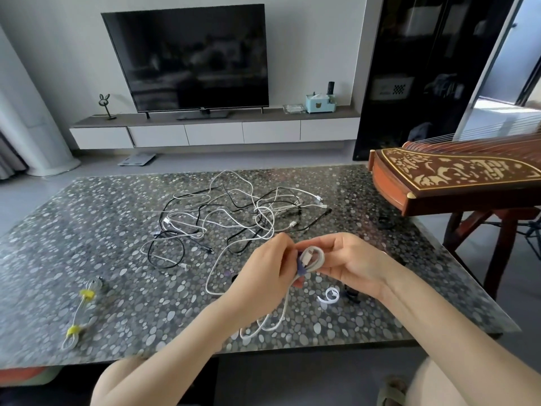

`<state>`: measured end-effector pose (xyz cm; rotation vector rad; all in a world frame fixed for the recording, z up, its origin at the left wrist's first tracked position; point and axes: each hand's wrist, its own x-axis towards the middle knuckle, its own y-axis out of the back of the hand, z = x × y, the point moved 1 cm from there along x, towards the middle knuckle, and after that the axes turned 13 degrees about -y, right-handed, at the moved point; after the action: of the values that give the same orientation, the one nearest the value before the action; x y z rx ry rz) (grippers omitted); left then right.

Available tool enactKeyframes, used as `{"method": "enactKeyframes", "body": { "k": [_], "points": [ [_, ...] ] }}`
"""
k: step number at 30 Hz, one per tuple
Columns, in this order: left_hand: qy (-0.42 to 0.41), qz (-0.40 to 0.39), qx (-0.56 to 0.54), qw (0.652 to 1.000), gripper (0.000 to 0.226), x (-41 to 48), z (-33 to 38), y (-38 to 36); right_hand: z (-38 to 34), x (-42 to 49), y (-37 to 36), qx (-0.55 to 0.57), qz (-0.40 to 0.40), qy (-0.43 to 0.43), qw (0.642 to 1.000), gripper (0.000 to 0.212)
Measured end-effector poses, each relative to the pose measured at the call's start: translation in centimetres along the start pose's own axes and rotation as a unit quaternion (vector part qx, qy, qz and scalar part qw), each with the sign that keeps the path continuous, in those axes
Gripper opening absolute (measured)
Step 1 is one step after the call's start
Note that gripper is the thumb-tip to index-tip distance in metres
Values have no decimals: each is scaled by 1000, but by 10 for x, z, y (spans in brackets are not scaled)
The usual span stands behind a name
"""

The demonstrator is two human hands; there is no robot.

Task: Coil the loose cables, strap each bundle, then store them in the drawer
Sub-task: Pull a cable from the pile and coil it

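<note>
My right hand holds a small coil of white cable above the pebble-patterned table. My left hand pinches a blue strap at the coil's left side. Loose loops of the same white cable hang down onto the table below my hands. A tangle of black and white cables lies in the middle of the table. At the front left lies a white cable bundle with two yellow straps.
A white strap and a black strap lie on the table under my right wrist. A wooden zither on a stand overlaps the table's right far corner. A TV cabinet with drawers stands against the far wall.
</note>
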<state>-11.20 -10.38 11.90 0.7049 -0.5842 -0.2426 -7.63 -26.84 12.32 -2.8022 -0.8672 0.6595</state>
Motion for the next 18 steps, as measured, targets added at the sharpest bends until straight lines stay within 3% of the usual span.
{"method": "enactKeyframes", "body": {
  "k": [4,8,11,15,18],
  "points": [
    [24,34,-43,998,18,-3,-5,-3,-4,-2,-5,-232,127,97,959,17],
    [58,49,-130,989,15,-5,-6,-6,-7,-3,-7,-350,153,118,917,12],
    [72,48,-185,979,16,-4,-7,-4,-9,-5,-10,-398,191,165,882,12],
    [83,19,-260,962,11,-2,-8,4,-12,-7,-15,-414,198,191,867,29],
    [78,8,-219,972,10,0,-10,6,-15,-5,-14,-430,195,185,862,25]
  ]
}}
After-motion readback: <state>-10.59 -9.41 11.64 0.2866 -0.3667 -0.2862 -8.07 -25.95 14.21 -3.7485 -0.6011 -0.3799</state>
